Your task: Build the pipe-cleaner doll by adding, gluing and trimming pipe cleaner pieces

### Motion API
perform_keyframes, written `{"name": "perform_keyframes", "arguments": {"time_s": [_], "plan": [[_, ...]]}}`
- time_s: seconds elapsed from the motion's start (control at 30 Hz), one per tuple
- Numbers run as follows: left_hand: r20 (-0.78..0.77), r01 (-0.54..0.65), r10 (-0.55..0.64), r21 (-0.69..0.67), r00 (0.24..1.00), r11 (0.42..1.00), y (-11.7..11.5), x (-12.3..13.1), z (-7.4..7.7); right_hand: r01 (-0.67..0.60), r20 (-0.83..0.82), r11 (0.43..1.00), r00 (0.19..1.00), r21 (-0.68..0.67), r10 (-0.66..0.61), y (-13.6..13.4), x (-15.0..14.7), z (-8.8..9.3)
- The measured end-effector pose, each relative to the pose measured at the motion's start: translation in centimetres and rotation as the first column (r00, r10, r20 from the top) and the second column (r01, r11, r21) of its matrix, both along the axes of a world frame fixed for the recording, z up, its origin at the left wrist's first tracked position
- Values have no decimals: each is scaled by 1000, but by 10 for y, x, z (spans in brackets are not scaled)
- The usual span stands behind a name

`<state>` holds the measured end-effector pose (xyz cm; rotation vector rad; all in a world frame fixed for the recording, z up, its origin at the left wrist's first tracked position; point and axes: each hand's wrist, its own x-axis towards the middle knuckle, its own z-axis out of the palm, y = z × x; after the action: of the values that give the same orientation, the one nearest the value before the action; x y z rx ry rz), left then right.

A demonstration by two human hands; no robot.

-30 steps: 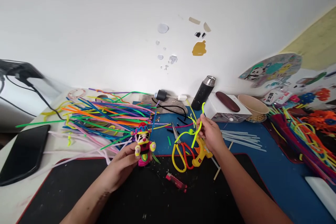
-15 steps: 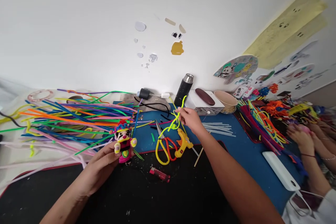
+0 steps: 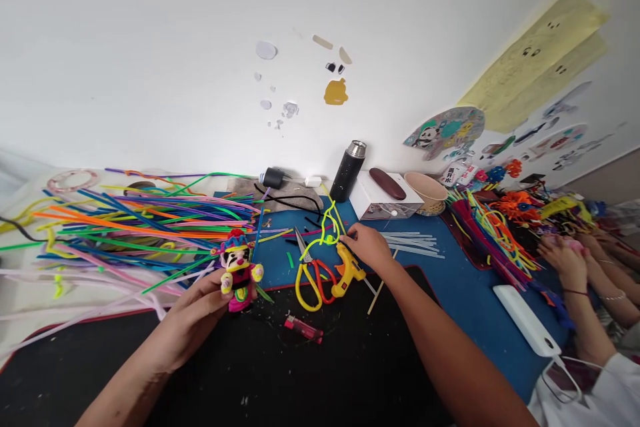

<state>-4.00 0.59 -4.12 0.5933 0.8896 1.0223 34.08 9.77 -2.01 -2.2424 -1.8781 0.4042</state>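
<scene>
My left hand (image 3: pixel 200 303) is closed around a small pipe-cleaner doll (image 3: pixel 239 273), upright, with a red and blue headdress, a white and black face, yellow cuffs and a pink skirt. My right hand (image 3: pixel 373 247) reaches over the blue mat, fingers slightly apart and bent, with nothing seen in them. Just left of its fingertips lies a tangled fluorescent yellow pipe cleaner (image 3: pixel 329 238). Below the fingers is a yellow hot glue gun (image 3: pixel 349 271). Beside it lie scissors (image 3: pixel 311 287) with yellow and orange handles. A red lighter (image 3: pixel 304 329) rests nearer me on the black mat.
Many coloured pipe cleaners (image 3: pixel 145 220) spread across the left side. A black flask (image 3: pixel 349 171), a white box (image 3: pixel 383 203) and a beige bowl (image 3: pixel 426 192) stand along the wall. Glue sticks (image 3: pixel 415 244) and a white power bank (image 3: pixel 525 320) lie right. Another person's hands (image 3: pixel 565 260) work at far right.
My right hand has come down and let go of the yellow pipe cleaner, which now lies near the scissors and glue gun. My left hand still holds the doll in place.
</scene>
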Motion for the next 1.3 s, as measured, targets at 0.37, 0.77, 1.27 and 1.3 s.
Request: {"name": "perform_keyframes", "arguments": {"time_s": [0.37,0.77,1.27,1.3], "plan": [[-24,-35,35,9,999,999,2,-1,2,110,-185,994,976,-13,-111,-3,8,-1],[122,-31,21,81,992,996,3,5,13,173,-894,975,403,-137,-197,-106,-22,31],[196,3,-28,126,980,992,5,8,22,260,-975,958,152,-120,-163,-96,-40,22],[208,8,-35,125,978,992,5,9,22,273,-975,954,146,-122,-167,-102,-37,23]]}}
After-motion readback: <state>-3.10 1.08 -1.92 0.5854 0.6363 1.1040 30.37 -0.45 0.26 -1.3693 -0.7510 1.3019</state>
